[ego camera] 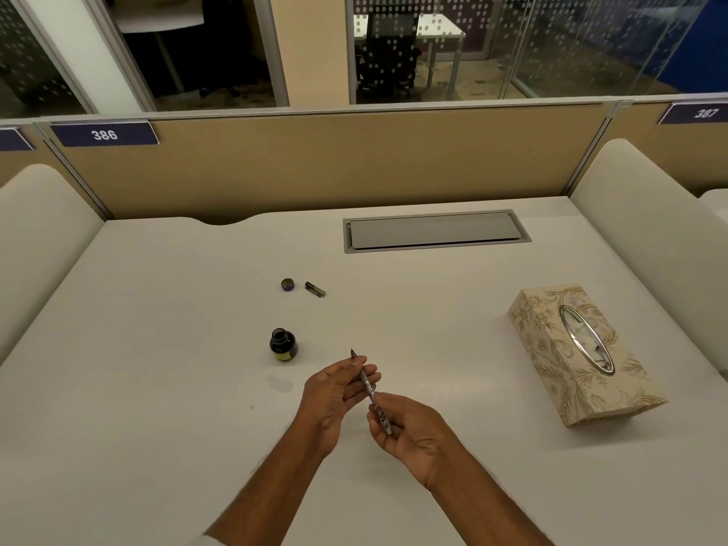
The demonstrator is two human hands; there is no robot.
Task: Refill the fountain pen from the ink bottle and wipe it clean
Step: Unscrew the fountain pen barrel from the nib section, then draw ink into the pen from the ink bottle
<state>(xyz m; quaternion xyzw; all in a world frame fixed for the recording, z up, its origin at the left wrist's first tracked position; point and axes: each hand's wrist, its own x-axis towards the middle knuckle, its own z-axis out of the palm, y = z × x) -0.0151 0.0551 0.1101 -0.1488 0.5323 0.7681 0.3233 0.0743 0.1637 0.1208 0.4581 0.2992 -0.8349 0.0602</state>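
Note:
The fountain pen [368, 388] is held above the desk between both hands, nib pointing up and away. My left hand [335, 392] grips its front section near the nib. My right hand [409, 427] holds the patterned barrel end. The dark ink bottle [283, 344] stands uncapped just left of the nib, a short gap away. Its round cap [288, 284] lies farther back on the desk. The pen cap [315, 289] rests beside the bottle cap.
A floral tissue box [551, 348] lies at the right with tissue showing in its oval slot. A grey cable hatch [433, 230] sits at the back of the white desk [157, 388]. A faint smudge [280, 383] marks the desk below the bottle. Cushioned dividers flank both sides.

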